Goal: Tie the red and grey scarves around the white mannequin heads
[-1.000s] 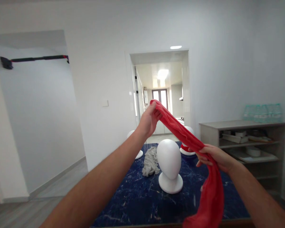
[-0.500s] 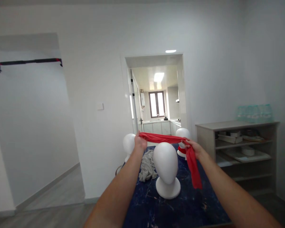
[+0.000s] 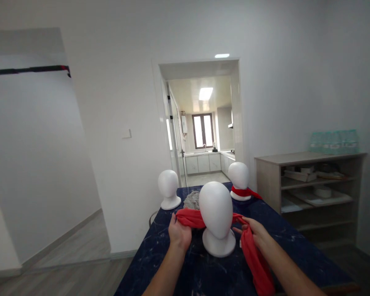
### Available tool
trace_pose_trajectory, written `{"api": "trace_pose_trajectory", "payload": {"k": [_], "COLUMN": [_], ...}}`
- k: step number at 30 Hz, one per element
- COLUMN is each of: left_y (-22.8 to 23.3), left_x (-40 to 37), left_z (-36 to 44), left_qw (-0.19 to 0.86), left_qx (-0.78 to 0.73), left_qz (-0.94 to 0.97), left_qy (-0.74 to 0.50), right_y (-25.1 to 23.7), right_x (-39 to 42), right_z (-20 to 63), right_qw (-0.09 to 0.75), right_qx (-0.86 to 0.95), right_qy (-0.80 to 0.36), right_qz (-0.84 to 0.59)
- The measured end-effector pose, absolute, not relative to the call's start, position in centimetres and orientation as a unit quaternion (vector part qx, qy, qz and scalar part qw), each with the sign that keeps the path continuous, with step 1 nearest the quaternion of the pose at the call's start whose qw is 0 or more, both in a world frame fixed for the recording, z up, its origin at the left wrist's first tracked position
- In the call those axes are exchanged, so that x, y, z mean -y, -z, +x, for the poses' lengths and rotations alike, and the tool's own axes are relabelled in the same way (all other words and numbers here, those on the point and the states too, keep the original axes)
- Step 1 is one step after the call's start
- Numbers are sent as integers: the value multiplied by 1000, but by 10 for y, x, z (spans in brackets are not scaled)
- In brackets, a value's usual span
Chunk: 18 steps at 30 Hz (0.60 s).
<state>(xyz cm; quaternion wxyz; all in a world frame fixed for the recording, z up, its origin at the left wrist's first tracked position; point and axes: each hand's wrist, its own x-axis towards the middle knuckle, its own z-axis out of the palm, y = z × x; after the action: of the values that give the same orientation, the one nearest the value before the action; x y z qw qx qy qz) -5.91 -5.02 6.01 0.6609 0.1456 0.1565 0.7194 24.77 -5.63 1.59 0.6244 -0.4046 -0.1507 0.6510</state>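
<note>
While our left hand (image 3: 179, 234) grips one end of the red scarf (image 3: 191, 218) and our right hand (image 3: 254, 232) closes on the other side, the cloth runs behind the neck of the white mannequin head (image 3: 216, 209) at the centre of the frame, its long tail falling past our right wrist toward the lower edge. That head stands upright on the dark blue marble table (image 3: 296, 242), between our hands. Behind it lies a crumpled grey cloth (image 3: 192, 200). Farther back, at left, we see a bare second head (image 3: 168, 186); at right, a third head (image 3: 238, 175) wears a red scarf. At the right edge, an open shelf unit (image 3: 311, 185) holds flat boxes and trays, with pale green containers (image 3: 333, 141) on top.
</note>
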Motion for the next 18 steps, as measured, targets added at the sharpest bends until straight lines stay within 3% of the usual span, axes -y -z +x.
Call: {"api": "trace_pose_trajectory", "payload": {"k": [7,11,14,18], "left_y": [-5,9,15,15], "left_x": [104,120,128,134], "left_z": [-36,-15,-11,-9], "left_qw": [679,691,612,410], "left_qx": [-169,-202,-283,-398], "left_qz": [96,216,416,640], "left_qy": [-708,-659,-610,-513], "right_y": [9,4,4,13], "right_x": [81,86,87,90], "right_z": [223,209,200,188], "right_qw": [709,737,745,746], "right_qx": [101,131,150,220], "right_qy": [-587,-539,-518,-491], "right_qz": [-378,-386,-392,-392]}}
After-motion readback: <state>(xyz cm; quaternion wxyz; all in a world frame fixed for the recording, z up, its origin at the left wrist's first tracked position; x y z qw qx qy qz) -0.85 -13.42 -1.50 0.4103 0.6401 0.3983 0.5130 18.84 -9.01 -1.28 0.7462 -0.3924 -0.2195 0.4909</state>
